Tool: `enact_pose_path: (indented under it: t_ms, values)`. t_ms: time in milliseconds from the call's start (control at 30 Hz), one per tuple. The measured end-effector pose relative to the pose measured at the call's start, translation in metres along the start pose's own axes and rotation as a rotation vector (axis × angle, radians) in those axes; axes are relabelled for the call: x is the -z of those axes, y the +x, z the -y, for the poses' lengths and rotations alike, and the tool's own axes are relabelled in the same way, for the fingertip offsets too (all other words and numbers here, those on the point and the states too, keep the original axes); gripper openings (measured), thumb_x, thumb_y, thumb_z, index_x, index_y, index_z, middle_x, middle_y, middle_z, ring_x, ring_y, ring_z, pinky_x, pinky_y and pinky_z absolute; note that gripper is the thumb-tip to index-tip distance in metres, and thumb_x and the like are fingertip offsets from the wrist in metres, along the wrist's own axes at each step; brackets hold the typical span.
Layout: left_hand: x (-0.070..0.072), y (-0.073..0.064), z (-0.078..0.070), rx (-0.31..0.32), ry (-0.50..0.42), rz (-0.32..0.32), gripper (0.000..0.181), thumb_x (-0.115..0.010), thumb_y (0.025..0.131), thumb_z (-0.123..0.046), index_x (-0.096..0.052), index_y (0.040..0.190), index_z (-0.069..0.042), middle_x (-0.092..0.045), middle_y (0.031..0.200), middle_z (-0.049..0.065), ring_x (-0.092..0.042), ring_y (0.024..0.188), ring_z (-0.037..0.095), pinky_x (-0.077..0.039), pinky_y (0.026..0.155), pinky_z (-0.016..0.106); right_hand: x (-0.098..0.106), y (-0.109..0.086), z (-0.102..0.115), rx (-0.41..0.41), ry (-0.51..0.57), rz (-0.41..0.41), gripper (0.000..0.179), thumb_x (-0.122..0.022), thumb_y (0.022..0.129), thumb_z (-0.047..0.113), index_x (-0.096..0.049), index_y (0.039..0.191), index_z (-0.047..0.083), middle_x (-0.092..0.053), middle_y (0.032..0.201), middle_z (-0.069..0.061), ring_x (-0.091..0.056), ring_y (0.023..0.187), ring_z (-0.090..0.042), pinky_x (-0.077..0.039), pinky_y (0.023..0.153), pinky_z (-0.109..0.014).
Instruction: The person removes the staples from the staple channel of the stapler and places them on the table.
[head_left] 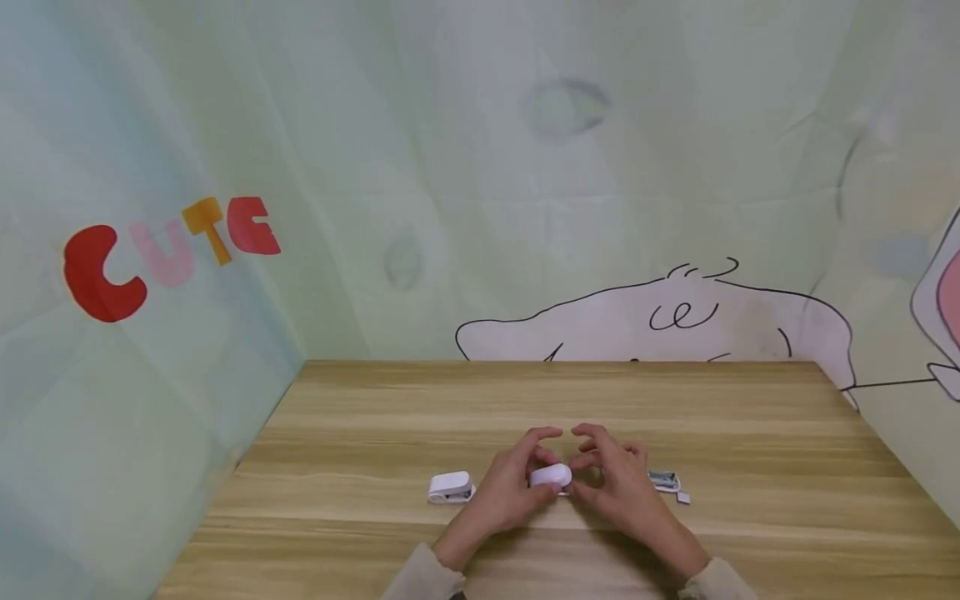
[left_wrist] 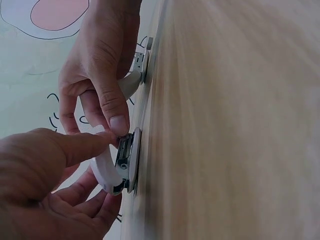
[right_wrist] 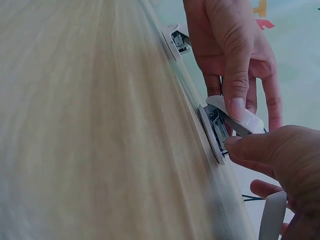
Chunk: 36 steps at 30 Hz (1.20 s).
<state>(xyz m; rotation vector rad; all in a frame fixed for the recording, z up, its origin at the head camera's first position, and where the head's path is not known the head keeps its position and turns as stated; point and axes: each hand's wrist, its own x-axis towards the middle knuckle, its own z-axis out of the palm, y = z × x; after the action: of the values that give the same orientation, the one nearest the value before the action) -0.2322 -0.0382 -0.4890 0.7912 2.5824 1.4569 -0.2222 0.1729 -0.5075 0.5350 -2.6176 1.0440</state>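
Note:
A small white stapler [head_left: 551,477] is between my two hands, with its upper arm swung up from the base. My left hand [head_left: 512,487] grips it, the thumb on the raised arm, as the right wrist view shows. At its other end my right hand [head_left: 617,483] holds the thumb tip against the metal staple tray [right_wrist: 221,131], its fingers curled around that end. Whether a strip of staples lies under the thumb is hidden. Close by my left wrist is a second white stapler [head_left: 451,487], partly raised. Beyond my right hand a third opened stapler [head_left: 664,480] shows its metal tray.
A small pale block [head_left: 683,497] lies beside the third stapler. All of it rests on a wood-grain table [head_left: 360,417]. Behind the table hangs a printed curtain [head_left: 465,167] with cartoon drawings and coloured letters.

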Motion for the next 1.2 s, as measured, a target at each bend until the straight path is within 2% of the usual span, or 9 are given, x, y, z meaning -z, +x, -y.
enact_pose_path:
  t_ms: [133,267,433,633,767,933,1067,1200]
  values:
    - [0.004,0.0,-0.004,0.002,0.048,0.035,0.067,-0.076,0.093,0.002,-0.049,0.152,-0.016,-0.074,0.119,0.007,-0.066,0.101,0.013,-0.053,0.094,0.03,0.0,0.0,0.0,0.041,-0.005,-0.022,0.073,-0.097,0.074,0.007,-0.058,0.136,0.011,-0.081,0.089,0.022,-0.073,0.109,-0.02,-0.029,0.096,-0.048]
    - [0.013,0.0,-0.01,0.027,0.107,0.062,0.072,-0.07,0.095,0.006,-0.044,0.156,-0.021,-0.071,0.12,0.003,-0.065,0.108,0.016,-0.053,0.1,0.037,0.001,-0.001,-0.001,0.045,0.013,-0.012,0.072,-0.096,0.074,0.004,-0.058,0.134,0.01,-0.081,0.089,0.023,-0.072,0.109,-0.02,-0.028,0.097,-0.049]
    - [0.027,0.0,-0.015,0.055,0.148,0.087,0.081,-0.072,0.091,0.009,-0.04,0.157,-0.025,-0.068,0.119,0.003,-0.063,0.102,0.016,-0.052,0.098,0.037,0.003,0.0,0.0,0.014,0.036,0.008,0.071,-0.095,0.075,0.005,-0.057,0.135,0.011,-0.08,0.089,0.024,-0.071,0.109,-0.02,-0.027,0.099,-0.05]
    - [0.044,-0.002,-0.014,0.149,0.215,0.1,0.083,-0.075,0.086,0.009,-0.042,0.158,-0.018,-0.066,0.111,0.004,-0.058,0.094,0.014,-0.051,0.09,0.034,0.004,0.001,-0.001,-0.042,0.034,0.035,0.071,-0.094,0.077,0.004,-0.056,0.136,0.011,-0.08,0.09,0.024,-0.071,0.11,-0.019,-0.027,0.104,-0.053]
    - [0.053,-0.004,-0.012,0.19,0.227,0.154,0.08,-0.078,0.086,0.005,-0.046,0.156,-0.014,-0.067,0.113,0.006,-0.057,0.094,0.015,-0.051,0.086,0.035,0.005,0.001,-0.002,-0.058,0.029,0.051,0.068,-0.094,0.079,0.005,-0.058,0.136,0.012,-0.08,0.091,0.023,-0.071,0.111,-0.019,-0.027,0.105,-0.053]
    - [0.057,-0.005,-0.011,0.177,0.221,0.191,0.077,-0.082,0.086,0.003,-0.05,0.154,-0.013,-0.071,0.117,0.009,-0.06,0.096,0.018,-0.051,0.087,0.037,0.005,0.0,-0.001,-0.002,0.005,0.031,0.059,-0.093,0.079,0.007,-0.064,0.129,0.016,-0.082,0.096,0.017,-0.071,0.113,-0.022,-0.028,0.103,-0.052]
    - [0.057,-0.005,-0.01,0.168,0.223,0.192,0.078,-0.082,0.085,0.004,-0.05,0.154,-0.013,-0.071,0.117,0.009,-0.061,0.098,0.019,-0.051,0.089,0.037,0.002,-0.002,0.001,0.102,-0.068,0.01,0.047,-0.094,0.077,0.012,-0.073,0.118,0.021,-0.082,0.109,0.011,-0.065,0.118,-0.025,-0.026,0.1,-0.053]
    - [0.057,-0.005,-0.01,0.184,0.22,0.196,0.078,-0.082,0.086,0.004,-0.049,0.154,-0.015,-0.071,0.116,0.007,-0.061,0.097,0.018,-0.051,0.09,0.037,-0.001,-0.003,0.002,0.171,-0.155,0.054,0.034,-0.093,0.08,0.02,-0.078,0.107,0.032,-0.079,0.116,0.01,-0.059,0.122,-0.026,-0.025,0.1,-0.056]
